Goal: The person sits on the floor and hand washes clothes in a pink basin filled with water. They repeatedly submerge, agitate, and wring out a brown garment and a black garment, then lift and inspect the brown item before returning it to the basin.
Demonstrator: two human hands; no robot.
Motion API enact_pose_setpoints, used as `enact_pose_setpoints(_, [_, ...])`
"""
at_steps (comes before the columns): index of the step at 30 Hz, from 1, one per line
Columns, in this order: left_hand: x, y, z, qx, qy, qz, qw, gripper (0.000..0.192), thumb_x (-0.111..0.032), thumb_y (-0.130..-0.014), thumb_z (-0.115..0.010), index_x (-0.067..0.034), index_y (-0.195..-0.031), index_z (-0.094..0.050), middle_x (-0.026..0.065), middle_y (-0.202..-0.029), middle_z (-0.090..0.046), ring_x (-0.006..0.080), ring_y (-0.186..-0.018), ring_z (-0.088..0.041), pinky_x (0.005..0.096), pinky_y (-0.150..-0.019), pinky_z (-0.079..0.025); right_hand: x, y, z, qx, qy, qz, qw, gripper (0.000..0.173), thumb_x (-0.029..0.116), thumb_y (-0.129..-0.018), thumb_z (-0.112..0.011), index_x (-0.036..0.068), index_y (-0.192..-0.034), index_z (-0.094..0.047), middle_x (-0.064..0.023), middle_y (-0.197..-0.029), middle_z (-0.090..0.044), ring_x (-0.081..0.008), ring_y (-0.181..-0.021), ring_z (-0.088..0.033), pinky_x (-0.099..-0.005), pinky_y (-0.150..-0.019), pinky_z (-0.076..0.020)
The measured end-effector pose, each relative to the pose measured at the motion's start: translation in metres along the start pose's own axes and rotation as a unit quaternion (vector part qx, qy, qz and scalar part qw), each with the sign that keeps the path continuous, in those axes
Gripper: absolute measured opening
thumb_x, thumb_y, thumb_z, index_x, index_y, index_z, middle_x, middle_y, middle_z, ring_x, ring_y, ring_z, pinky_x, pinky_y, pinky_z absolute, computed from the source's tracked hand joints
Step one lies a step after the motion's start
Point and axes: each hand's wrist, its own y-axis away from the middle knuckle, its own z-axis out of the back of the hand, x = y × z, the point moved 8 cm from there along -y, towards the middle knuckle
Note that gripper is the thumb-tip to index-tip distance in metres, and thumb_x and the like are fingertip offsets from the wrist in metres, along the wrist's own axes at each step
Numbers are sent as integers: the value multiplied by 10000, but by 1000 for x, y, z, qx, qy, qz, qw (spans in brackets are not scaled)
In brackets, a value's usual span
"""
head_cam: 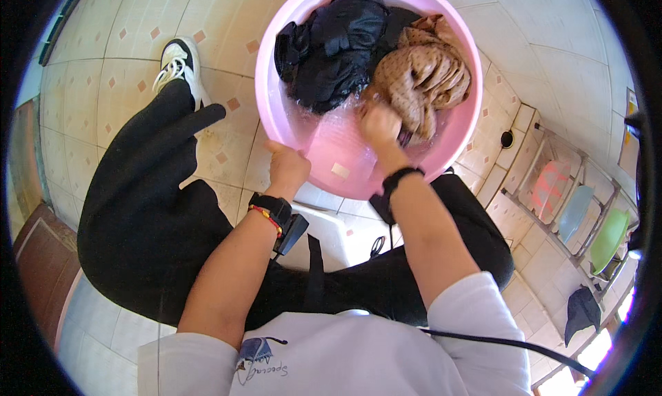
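Observation:
In front of me stands a round pink plastic basin (262, 93) with water in it. My left hand (289, 168) is closed around its near-left rim. My right hand (381, 126), blurred by motion, is inside the basin, its fingers closed on an edge of a brown dotted cloth (426, 78); the fingertips are hard to make out. Most of that wet, bunched cloth lies to the basin's right. A heap of wet black fabric (336, 47) fills the far left. Below the hands shows a ridged pink surface (339, 137) with a pale label (340, 170).
Light floor tiles (227, 13) surround the basin. At right, a metal rack (584, 163) holds pink, blue and green plastic items near a round floor drain (507, 139). A white seat (331, 235) is between my legs. A black cable (512, 343) runs off to the right.

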Motion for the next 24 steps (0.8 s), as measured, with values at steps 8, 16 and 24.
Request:
enact_pose_setpoints(8, [-6,3,1,-14,6,-7,1000,519,-126,-786,-566,60,-1084,-184,333,-968,-559,435,-939,-564,458,-848,-428,28,30,15,-105,-48,131,985,209,293,-740,-600,87,-709,-621,-128,-756,-602,-300,-692,-599,-427,-615,-496])
enact_pose_setpoints(16, [-2,-1,2,-20,11,-43,999,509,-122,-791,-565,67,-1068,-183,349,-958,-553,452,-912,-564,444,-818,-449,1,-19,23,-45,-13,-36,998,450,467,-794,-520,45,-834,-671,-140,-840,-660,-286,-837,-644,-381,-707,-520])
enact_pose_setpoints(24, [-14,6,8,-44,0,-43,998,496,-101,-778,-560,87,-1060,-197,337,-924,-570,432,-901,-576,435,-812,-455,29,31,22,-90,-58,105,989,286,370,-757,-574,105,-836,-645,-142,-851,-589,-295,-798,-590,-415,-641,-518])
